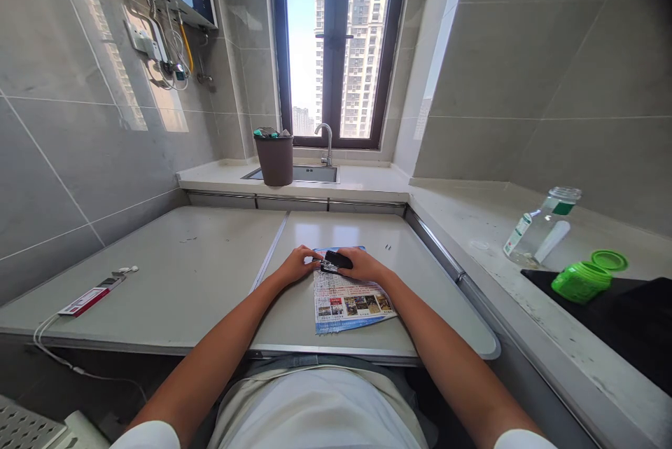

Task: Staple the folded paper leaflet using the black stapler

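Note:
A small black stapler (339, 260) with a silvery metal part on its near left side is held over a printed paper (346, 305). My right hand (362, 265) grips its right end, fingers closed around the black body. At the opposite end, my left hand (297, 265) has its fingertips pinched together against the metal part; any smaller piece between them is too small to make out. The paper has a blue border, dense print and a row of small pictures, and it lies on the pale table under the stapler. Tiny grey strips (388, 247) lie just right of the paper.
A power strip (92, 296) with a white cable lies on the table's left. Ahead, a brown bin (274, 160) stands by the sink (315, 174) and faucet (328, 144). On the right counter are a clear jar (540, 228) and an open green container (582, 282).

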Tool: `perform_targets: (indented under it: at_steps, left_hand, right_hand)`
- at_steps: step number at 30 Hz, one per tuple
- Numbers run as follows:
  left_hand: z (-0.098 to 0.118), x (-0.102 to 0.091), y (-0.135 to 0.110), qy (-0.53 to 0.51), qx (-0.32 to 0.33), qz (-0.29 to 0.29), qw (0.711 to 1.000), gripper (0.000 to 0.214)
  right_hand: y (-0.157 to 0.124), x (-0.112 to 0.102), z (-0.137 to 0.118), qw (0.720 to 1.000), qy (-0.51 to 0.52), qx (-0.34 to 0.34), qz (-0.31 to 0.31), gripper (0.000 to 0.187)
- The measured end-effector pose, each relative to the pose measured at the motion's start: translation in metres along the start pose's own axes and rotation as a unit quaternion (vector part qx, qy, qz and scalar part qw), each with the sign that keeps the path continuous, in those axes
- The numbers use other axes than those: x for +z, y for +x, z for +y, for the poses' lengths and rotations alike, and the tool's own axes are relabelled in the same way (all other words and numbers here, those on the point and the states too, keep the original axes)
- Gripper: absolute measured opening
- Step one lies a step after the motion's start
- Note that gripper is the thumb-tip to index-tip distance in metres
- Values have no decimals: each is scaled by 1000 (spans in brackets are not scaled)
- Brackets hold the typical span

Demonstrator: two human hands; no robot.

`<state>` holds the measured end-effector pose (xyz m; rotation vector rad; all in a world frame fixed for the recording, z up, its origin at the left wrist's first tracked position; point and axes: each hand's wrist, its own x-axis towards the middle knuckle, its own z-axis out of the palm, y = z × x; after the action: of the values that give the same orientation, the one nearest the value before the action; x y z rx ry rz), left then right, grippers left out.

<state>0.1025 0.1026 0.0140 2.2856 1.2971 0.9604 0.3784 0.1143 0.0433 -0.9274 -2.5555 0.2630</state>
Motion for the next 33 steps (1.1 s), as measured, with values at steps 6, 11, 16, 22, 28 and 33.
perform_targets:
  at_steps: [6, 11, 16, 22, 28, 33]
  left_hand:
    - [6, 0, -1, 10, -3, 7, 1000, 23]
    - [11, 3, 1, -1, 10, 15, 1000, 22]
    - [11, 6, 2, -14, 9, 20, 1000, 25]
    - [10, 7, 2, -14, 4, 16, 1000, 24]
    - [11, 2, 1, -11, -31, 2, 999, 28]
    - [21, -4, -2, 2, 15, 2, 1000, 24]
  right_hand:
    - [0, 0, 0, 1000, 4, -2, 0, 21]
    - [0, 0, -2, 1000, 4, -5, 0, 21]
    - [0, -1, -3, 1000, -1, -5, -2, 21]
    - [1, 1, -1, 1000, 3, -8, 0, 22]
    - [0, -1, -2, 1000, 1, -12, -2, 21]
    - [0, 1, -2, 1000, 26, -6, 11, 30]
